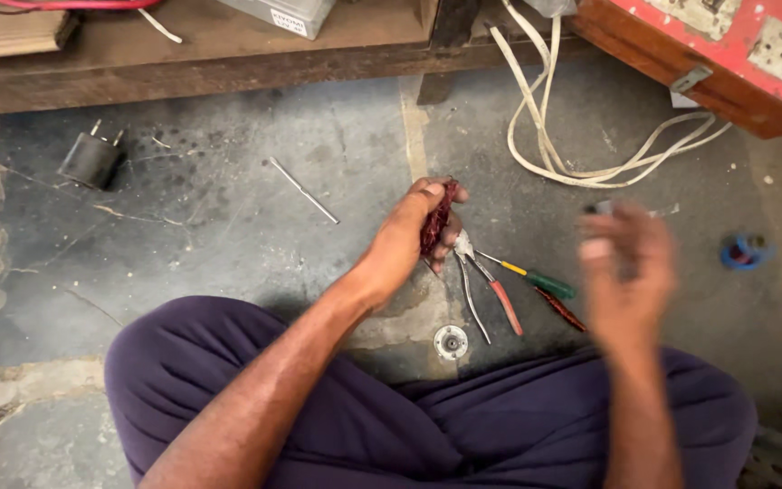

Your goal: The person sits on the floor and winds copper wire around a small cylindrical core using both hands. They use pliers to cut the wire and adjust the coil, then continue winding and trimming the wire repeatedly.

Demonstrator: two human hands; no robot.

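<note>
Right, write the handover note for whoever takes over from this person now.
Left hand: raised over the floor, fingers closed round a dark red coil.
Right hand: blurred in motion, apart from the coil; something small may be in it, cannot tell.
On the floor between the knees: pliers, a green screwdriver, a round metal disc.
Further off: white cable, black plug, blue spool.
Done or left: cannot tell from this view.
</note>
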